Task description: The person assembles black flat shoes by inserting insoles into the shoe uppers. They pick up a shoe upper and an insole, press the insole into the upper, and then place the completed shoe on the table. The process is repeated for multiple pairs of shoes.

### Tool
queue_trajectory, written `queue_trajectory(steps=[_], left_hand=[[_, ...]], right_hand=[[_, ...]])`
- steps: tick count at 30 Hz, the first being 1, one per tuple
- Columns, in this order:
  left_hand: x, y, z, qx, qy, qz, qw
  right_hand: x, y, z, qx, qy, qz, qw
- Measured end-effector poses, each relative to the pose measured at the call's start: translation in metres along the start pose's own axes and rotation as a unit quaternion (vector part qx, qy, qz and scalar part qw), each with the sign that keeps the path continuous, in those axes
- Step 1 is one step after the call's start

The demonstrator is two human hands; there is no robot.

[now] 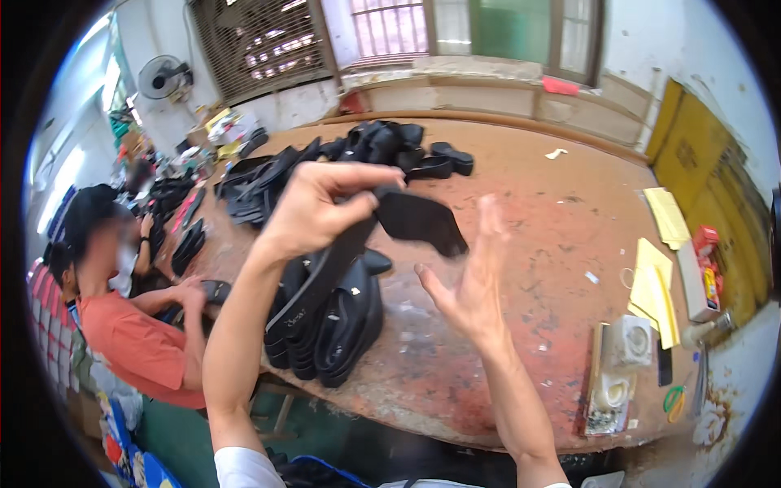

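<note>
My left hand [313, 213] is raised over the table, its thumb and fingers pinching a black strap-like shoe piece [419, 221]. One broad, bent end of that piece juts to the right, slightly blurred; a long band hangs down left beside my wrist. My right hand [474, 297] is held up just right of the broad end, thumb and fingers spread, nothing in it. No contact between it and the piece can be made out. Below my left hand, a row of black shoes or soles [348, 329] stands packed together near the table's front edge, partly hidden by the band and my forearm.
Black shoe pieces [268, 175] lie heaped at the back left of the worn table [521, 366]. A co-worker in an orange shirt [142, 342] sits at left. On the right are yellow sheets [655, 285], a tape roll [612, 394], green-handled scissors [674, 403] and a dark phone [665, 368].
</note>
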State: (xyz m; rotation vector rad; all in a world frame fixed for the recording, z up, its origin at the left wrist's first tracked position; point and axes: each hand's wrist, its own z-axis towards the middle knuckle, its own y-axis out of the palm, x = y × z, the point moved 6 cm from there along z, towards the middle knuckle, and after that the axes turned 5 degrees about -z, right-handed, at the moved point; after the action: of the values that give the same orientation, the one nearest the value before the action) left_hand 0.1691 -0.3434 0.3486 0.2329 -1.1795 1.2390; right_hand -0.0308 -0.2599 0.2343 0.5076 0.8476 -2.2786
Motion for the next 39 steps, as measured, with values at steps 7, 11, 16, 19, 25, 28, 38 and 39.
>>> queue_trajectory(steps=[7, 11, 16, 19, 25, 28, 38, 39], left_hand=[[-0.192, 0.155, 0.075, -0.157, -0.083, 0.075, 0.981], [-0.284, 0.209, 0.129, -0.162, -0.212, 0.353, 0.897], [-0.392, 0.214, 0.219, -0.006, -0.185, 0.466, 0.865], [-0.437, 0.191, 0.261, 0.038, -0.169, 0.552, 0.816], [-0.471, 0.197, 0.299, -0.020, -0.238, 0.507, 0.828], [-0.473, 0.200, 0.308, 0.010, -0.156, 0.540, 0.827], [-0.472, 0.192, 0.276, 0.010, -0.164, 0.558, 0.813], [-0.478, 0.199, 0.282, 0.000, -0.187, 0.562, 0.805]], right_hand=[[0.195, -0.026, -0.132, -0.007, 0.435, 0.256, 0.863], [0.258, -0.062, -0.184, 0.036, 0.341, -0.159, 0.926], [0.246, -0.056, -0.176, 0.029, 0.357, -0.155, 0.921], [0.240, -0.052, -0.173, 0.015, 0.354, -0.160, 0.921], [0.251, -0.057, -0.184, 0.001, 0.379, -0.132, 0.916], [0.252, -0.056, -0.181, -0.005, 0.391, -0.128, 0.911], [0.249, -0.051, -0.174, 0.010, 0.360, -0.108, 0.927], [0.250, -0.053, -0.177, -0.002, 0.362, -0.124, 0.924]])
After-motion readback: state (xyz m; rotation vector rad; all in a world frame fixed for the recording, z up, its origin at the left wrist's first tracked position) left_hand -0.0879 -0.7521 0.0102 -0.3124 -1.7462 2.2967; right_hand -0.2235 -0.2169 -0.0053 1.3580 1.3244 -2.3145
